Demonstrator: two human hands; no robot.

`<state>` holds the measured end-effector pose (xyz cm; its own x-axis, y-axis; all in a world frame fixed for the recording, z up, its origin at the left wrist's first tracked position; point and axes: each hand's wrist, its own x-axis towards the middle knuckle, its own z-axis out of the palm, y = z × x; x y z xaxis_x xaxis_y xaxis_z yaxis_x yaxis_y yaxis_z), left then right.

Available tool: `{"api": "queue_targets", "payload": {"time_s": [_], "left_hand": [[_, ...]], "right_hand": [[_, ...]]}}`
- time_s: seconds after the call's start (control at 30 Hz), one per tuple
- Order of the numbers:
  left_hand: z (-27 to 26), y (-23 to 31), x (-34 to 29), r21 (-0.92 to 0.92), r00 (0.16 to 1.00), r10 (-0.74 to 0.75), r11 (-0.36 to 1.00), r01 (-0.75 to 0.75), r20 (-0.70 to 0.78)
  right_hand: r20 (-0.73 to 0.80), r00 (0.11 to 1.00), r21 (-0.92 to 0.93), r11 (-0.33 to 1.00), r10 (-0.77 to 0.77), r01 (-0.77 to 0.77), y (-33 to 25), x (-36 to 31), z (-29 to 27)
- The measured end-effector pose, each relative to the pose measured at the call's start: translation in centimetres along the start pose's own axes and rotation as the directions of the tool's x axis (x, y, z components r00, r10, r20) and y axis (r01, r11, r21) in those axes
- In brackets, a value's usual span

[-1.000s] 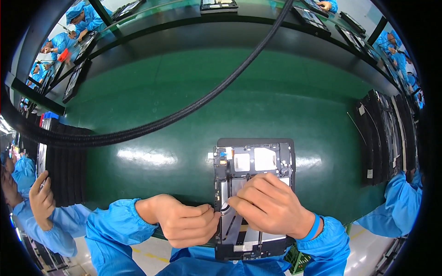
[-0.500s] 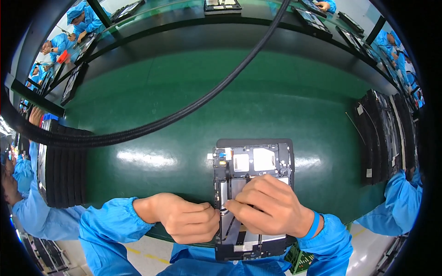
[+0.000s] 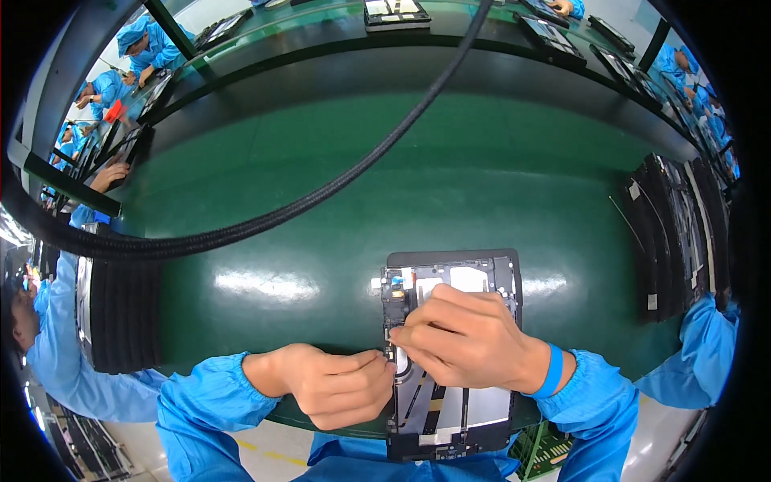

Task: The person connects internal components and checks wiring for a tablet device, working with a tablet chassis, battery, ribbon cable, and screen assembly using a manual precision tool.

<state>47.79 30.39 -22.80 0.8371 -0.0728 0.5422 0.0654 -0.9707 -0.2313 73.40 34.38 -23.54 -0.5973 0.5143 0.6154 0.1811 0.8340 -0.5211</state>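
An opened tablet (image 3: 487,406), its inner parts exposed, rests on a black backing at the front of the green table. My left hand (image 3: 344,384) is closed, its thumb and forefinger pinched at the tablet's left edge. Over the tablet's middle lies my right hand (image 3: 474,341), with a blue band at the wrist. Its thumb and forefinger pinch together just above the left fingertips, along the same edge. Whatever either pinch holds is too small or hidden to make out. A dark flat strip (image 3: 434,410) shows below my right hand.
A thick black cable (image 3: 321,193) arcs across the view above the table (image 3: 345,225). Black-cased stacks stand at left (image 3: 120,313) and right (image 3: 666,241). More devices sit on the raised dark shelf (image 3: 434,60) at the back. Co-workers in blue are at both sides.
My right hand has moved up the tablet's left edge, uncovering more of its lower part. My left hand stays beside that edge. At far left, a co-worker's hand now reaches onto a device.
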Motion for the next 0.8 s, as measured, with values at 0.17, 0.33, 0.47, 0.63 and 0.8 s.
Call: {"api": "queue_targets", "payload": {"time_s": [0.17,0.33,0.47,0.63,0.8], "left_hand": [[0.2,0.3,0.0,0.009,0.998,-0.053,0.999,0.053,-0.024],[-0.4,-0.3,0.1,-0.022,0.999,0.042,0.999,-0.042,-0.008],[-0.1,-0.4,0.2,-0.062,1.0,0.015,0.998,-0.015,-0.011],[-0.2,-1.4,0.6,-0.057,0.998,0.062,0.996,-0.062,0.002],[0.6,-2.1,0.5,-0.059,1.0,0.018,0.998,-0.019,-0.024]], "right_hand": [[-0.009,1.0,0.02,1.0,0.006,-0.006,0.2,-0.1,0.4],[-0.002,1.0,0.015,1.0,0.014,-0.014,0.0,-0.2,0.1],[0.052,0.998,-0.038,0.999,-0.037,0.039,0.0,-0.4,0.2],[-0.01,1.0,0.047,0.999,0.012,-0.011,-0.1,0.0,0.3],[-0.006,0.988,0.28,0.949,0.153,-0.146,0.3,0.2,0.0]]}}
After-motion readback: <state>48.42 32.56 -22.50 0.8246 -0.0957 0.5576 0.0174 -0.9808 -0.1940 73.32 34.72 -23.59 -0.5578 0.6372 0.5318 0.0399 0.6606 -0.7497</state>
